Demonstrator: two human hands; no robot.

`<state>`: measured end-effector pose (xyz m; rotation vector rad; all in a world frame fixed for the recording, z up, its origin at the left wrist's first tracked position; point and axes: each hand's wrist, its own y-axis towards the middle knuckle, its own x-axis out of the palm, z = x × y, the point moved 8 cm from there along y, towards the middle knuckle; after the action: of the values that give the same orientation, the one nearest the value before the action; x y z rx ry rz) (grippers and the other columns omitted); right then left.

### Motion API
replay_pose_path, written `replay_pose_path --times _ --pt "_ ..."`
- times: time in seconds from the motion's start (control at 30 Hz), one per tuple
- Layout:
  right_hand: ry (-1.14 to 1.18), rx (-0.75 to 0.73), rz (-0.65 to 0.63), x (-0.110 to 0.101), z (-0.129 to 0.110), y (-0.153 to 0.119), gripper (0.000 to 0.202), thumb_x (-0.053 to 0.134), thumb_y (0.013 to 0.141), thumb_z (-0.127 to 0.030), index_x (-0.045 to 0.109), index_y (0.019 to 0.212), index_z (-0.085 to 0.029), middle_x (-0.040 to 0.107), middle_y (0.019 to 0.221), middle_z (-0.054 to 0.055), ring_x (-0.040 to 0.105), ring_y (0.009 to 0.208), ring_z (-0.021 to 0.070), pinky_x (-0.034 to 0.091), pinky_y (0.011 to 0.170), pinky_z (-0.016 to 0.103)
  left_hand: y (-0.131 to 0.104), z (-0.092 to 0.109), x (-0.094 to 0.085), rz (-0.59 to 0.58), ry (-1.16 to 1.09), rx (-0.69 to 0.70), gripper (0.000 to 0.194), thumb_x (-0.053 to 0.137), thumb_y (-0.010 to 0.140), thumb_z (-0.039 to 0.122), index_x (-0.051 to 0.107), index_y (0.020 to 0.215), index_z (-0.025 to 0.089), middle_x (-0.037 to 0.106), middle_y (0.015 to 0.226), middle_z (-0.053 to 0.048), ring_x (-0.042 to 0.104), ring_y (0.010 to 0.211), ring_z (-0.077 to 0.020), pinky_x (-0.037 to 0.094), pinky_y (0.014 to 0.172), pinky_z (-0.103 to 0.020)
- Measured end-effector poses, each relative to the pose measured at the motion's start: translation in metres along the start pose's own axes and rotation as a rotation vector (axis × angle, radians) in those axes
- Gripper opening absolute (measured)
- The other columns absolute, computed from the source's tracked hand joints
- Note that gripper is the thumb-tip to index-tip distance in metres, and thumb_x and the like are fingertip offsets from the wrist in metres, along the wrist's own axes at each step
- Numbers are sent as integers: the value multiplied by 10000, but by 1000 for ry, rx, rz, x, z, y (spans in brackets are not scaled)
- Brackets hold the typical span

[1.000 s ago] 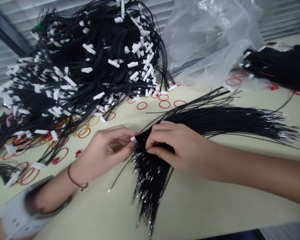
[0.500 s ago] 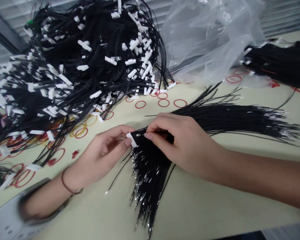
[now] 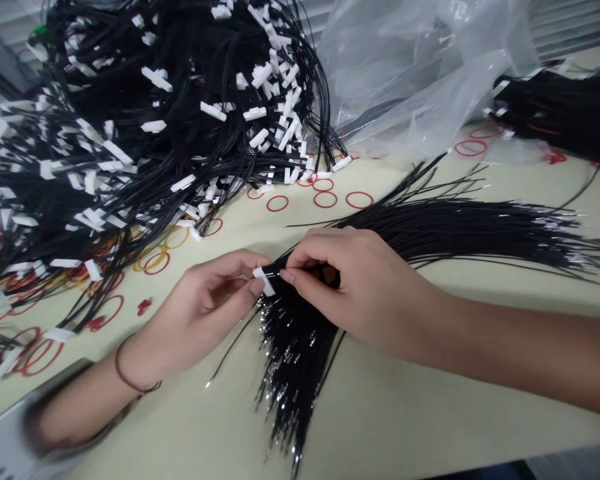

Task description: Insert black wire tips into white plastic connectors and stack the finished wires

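Note:
Between thumb and fingers, my left hand (image 3: 215, 300) pinches a small white connector (image 3: 265, 281). My right hand (image 3: 350, 280) pinches a thin black wire, whose metal tip (image 3: 274, 274) lies at the connector's right side; whether it sits inside is too small to tell. Beneath both hands spreads a thick bundle of black wires (image 3: 293, 353), its silvery ends fanned toward the table's front. More of the black wires (image 3: 470, 230) stretch to the right behind my right hand.
A large heap of black cables with white connectors (image 3: 190, 87) fills the back left. Red rubber bands (image 3: 325, 199) are scattered on the table (image 3: 410, 413). Behind stands a clear plastic bag (image 3: 405, 73), with another black cable bundle (image 3: 565, 110) at the back right.
My right hand has moved slightly left, bringing the wire tip from a small distance away up to the white connector. My left hand keeps its pinch. The view has shifted a little.

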<state>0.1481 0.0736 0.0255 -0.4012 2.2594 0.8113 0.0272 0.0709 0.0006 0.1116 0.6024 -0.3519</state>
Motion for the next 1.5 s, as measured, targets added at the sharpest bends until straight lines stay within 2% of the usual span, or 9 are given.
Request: replay_pose_path --times 0.33,0.63,1.0,1.2,1.37,1.5 --pt "-11 9 -32 0 -1 -2 163 499 778 -174 617 668 -151 550 603 -40 414 531 43 302 534 196 1 0 2 -14 14 9 178 491 836 209 592 982 186 582 732 13 518 682 -108 395 554 -192" --pt "87 16 -76 1 2 1 153 503 742 -151 641 677 -164 560 569 -71 414 490 19 308 507 178 2 3 2 -18 49 30 175 495 817 199 596 957 173 575 730 4 523 679 -112 414 555 -189" --pt "227 139 -122 6 11 1 172 494 753 -191 630 649 -173 547 517 -64 413 447 23 302 414 158 1 13 4 -35 158 98 184 483 815 147 594 961 163 588 847 -27 538 725 -119 440 584 -200" --pt "254 164 -190 9 12 0 191 482 770 -221 633 666 -169 565 546 -43 435 465 41 304 403 173 2 16 5 -58 191 141 200 474 812 106 602 952 170 592 840 -19 532 713 -107 440 601 -189" --pt "192 102 -171 7 7 1 188 492 765 -194 626 636 -166 551 521 -54 421 451 32 296 427 181 1 16 5 -45 179 113 190 487 805 119 602 951 158 598 850 -24 535 722 -109 443 607 -187" --pt "115 17 -98 4 2 1 151 516 740 -140 623 634 -152 542 523 -60 390 444 22 296 473 185 2 11 3 -23 129 46 169 498 803 159 608 930 149 605 791 -25 540 700 -122 442 562 -197"
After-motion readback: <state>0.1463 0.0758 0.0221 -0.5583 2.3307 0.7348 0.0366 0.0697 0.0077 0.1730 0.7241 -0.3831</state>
